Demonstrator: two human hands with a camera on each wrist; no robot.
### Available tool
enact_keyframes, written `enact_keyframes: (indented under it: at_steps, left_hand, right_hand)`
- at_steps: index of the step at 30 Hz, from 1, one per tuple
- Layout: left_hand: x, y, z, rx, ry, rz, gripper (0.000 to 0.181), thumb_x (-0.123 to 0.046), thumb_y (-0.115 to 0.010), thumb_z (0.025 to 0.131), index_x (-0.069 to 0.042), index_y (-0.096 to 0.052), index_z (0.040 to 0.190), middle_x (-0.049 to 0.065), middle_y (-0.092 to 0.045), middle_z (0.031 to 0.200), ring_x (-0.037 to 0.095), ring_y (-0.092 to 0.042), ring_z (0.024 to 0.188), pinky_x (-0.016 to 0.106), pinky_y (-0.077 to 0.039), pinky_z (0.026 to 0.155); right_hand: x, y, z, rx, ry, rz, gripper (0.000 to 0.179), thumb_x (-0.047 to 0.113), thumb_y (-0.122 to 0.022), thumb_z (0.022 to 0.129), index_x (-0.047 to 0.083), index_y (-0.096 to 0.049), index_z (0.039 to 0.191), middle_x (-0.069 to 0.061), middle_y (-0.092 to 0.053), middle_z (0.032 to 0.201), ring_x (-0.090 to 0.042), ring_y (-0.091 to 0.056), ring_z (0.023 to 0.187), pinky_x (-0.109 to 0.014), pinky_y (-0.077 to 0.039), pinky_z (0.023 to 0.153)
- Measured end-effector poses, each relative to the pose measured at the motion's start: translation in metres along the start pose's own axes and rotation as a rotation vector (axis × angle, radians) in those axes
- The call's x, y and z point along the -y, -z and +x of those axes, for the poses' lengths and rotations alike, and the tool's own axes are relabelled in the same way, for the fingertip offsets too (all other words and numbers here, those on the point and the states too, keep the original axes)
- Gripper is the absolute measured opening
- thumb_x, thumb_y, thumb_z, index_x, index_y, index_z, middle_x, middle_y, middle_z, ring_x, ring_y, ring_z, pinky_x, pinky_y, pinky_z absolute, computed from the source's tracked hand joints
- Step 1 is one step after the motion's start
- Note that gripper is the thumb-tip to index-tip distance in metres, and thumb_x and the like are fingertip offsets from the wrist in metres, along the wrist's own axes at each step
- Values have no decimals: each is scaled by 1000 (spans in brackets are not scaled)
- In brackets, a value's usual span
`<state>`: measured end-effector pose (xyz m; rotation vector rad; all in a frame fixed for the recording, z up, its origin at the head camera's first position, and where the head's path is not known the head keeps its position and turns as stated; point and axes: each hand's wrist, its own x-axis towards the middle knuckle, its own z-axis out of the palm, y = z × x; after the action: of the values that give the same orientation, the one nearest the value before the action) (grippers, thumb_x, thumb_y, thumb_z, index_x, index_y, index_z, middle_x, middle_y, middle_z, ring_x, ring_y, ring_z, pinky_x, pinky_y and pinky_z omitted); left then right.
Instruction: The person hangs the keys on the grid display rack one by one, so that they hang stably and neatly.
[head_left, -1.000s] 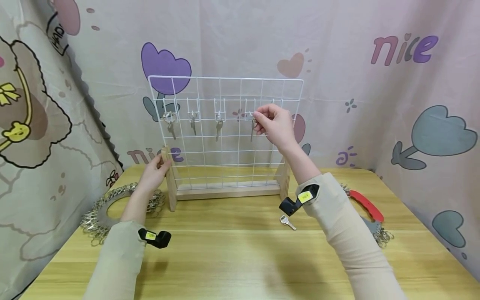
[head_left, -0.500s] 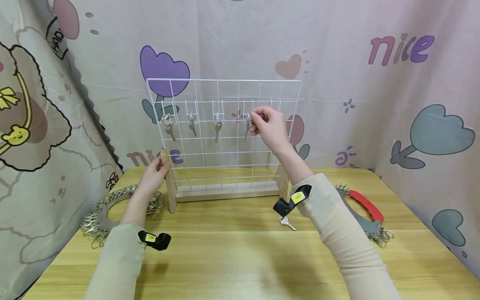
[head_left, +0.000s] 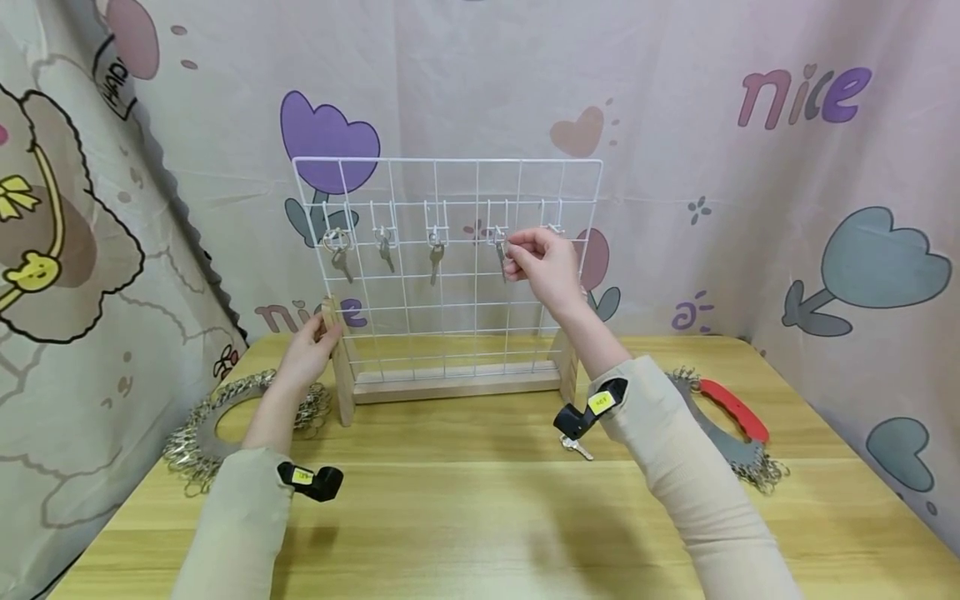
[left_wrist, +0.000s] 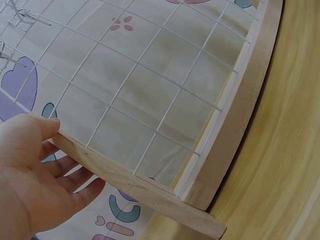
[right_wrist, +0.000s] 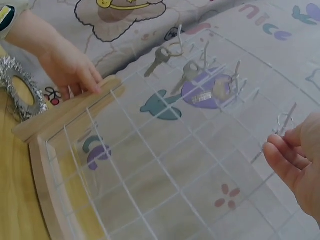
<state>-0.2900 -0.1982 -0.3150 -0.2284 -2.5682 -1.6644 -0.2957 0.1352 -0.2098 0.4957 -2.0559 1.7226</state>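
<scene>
A white wire grid rack (head_left: 457,306) stands upright on a wooden base. My left hand (head_left: 306,350) grips its left wooden post (left_wrist: 115,172), thumb on one side and fingers on the other. At the fourth hook (head_left: 497,236) my right hand (head_left: 551,268) pinches a key (head_left: 501,260) between thumb and fingertips. The key's ring (right_wrist: 286,120) is around that hook in the right wrist view, and part of the key is hidden by the fingers. Keys hang on the three hooks to the left, among them a key (head_left: 437,260) on the third.
A loose key (head_left: 575,447) lies on the table (head_left: 450,517) in front of the rack. To the left is a grey ring holder (head_left: 213,425) full of keys or rings. On the right sits another grey holder (head_left: 738,450) with a red handle (head_left: 735,410). A fifth hook (head_left: 552,228) holds no key.
My right hand moved slightly left with the key, then a little down and back right, uncovering the fifth hook. The left hand keeps its grip on the post.
</scene>
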Motion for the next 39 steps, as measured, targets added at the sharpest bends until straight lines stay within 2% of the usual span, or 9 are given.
enact_keyframes:
  at_steps: [7,11,19,22,28,34,39]
  left_hand:
    - [1,0,1,-8,-3,-2,65,-34,-33,101,0,-5,148,30,-21,144,42,-20,133,55,-20,107]
    - [2,-1,1,-10,-6,-11,63,-34,-33,102,0,-6,148,30,-23,143,42,-23,131,54,-21,107]
    - [1,-1,1,-10,-13,-17,63,-33,-32,102,1,-6,148,31,-23,143,43,-24,131,54,-21,107]
    - [0,-1,0,-9,-11,-15,62,-32,-32,102,1,-7,148,30,-23,143,43,-24,131,54,-22,107]
    - [-1,-1,0,-9,-6,-19,62,-32,-32,102,0,-6,148,30,-22,144,42,-22,132,54,-21,107]
    - [-1,-1,0,-14,-5,-23,60,-30,-32,102,-1,-7,148,30,-24,143,42,-25,130,53,-23,107]
    - [0,-1,0,-10,4,-8,63,-32,-32,102,0,-4,148,30,-20,145,42,-21,132,54,-21,107]
  right_hand:
    - [-21,15,-10,27,-83,-63,18,-2,-58,89,-11,-60,104,-25,-60,87,-7,-59,58,-23,-55,60]
    - [-35,24,-21,52,-123,-82,18,-2,-58,89,-11,-59,105,-14,-60,82,-11,-60,61,-25,-55,61]
    - [-71,42,-49,102,-162,-97,20,-3,-59,88,-14,-58,105,-22,-61,86,-16,-62,65,-26,-55,61]
    - [-83,48,-61,116,-192,-106,22,-2,-60,87,-14,-58,105,-19,-61,85,-19,-62,67,-25,-55,61]
    - [-102,60,-81,141,-226,-207,23,0,-63,86,-13,-59,105,-12,-63,82,-13,-59,66,-28,-54,62]
    - [-116,71,-99,203,-263,-264,24,-1,-64,84,-12,-60,105,-14,-64,86,-23,-60,74,-35,-54,65]
    - [-124,78,-114,283,-304,-283,25,-2,-64,83,-11,-59,106,-12,-62,88,-17,-59,76,-36,-54,67]
